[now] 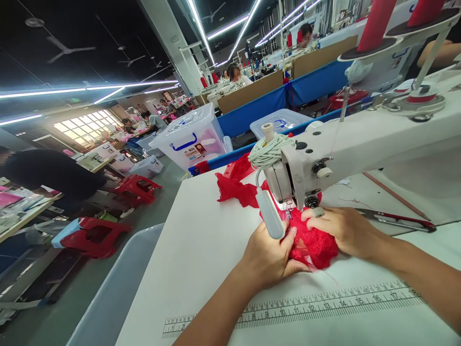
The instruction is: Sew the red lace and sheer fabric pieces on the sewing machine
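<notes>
Red lace fabric [313, 242] lies bunched under the presser foot [288, 215] of a white sewing machine [302, 168]. My left hand [266, 257] holds its near left edge between thumb and fingers; a grey-white lamp [270, 214] on a bent neck hides some of those fingers. On the right side of the cloth is my right hand [342, 230], fingers curled and pressing on it close to the foot. More red fabric [237, 187] trails out behind the needle area onto the white table [173, 259].
Thread snips [399, 220] and a brown stick [394, 196] lie right of my right hand. A printed ruler [295, 310] runs along the near table edge. Red thread cones [376, 24] stand above the machine. Plastic boxes [194, 134], red stools [97, 235] and other workers are beyond.
</notes>
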{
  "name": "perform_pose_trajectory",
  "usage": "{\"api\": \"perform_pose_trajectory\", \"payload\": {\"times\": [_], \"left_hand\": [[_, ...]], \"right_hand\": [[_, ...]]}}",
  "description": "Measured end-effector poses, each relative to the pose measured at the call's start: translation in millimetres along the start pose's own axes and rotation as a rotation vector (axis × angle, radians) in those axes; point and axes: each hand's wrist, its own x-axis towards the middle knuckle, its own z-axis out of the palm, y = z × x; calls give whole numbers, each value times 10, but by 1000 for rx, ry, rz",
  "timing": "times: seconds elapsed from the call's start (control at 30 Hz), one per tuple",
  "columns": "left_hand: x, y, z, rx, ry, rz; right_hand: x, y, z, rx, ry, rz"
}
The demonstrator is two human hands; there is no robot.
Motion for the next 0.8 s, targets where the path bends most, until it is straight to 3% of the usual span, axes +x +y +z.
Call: {"api": "perform_pose_trajectory", "payload": {"times": [0.1,0.3,0.8], "left_hand": [[31,12,-3,-62,-32,62],[21,75,-6,-84,-148,-92],[-71,186,51,25,-7,-75]], "right_hand": [[37,-35,-29,11,-13,-41],[40,-89,-5,18,42,-30],[-24,-33,65,-126,95,-18]]}}
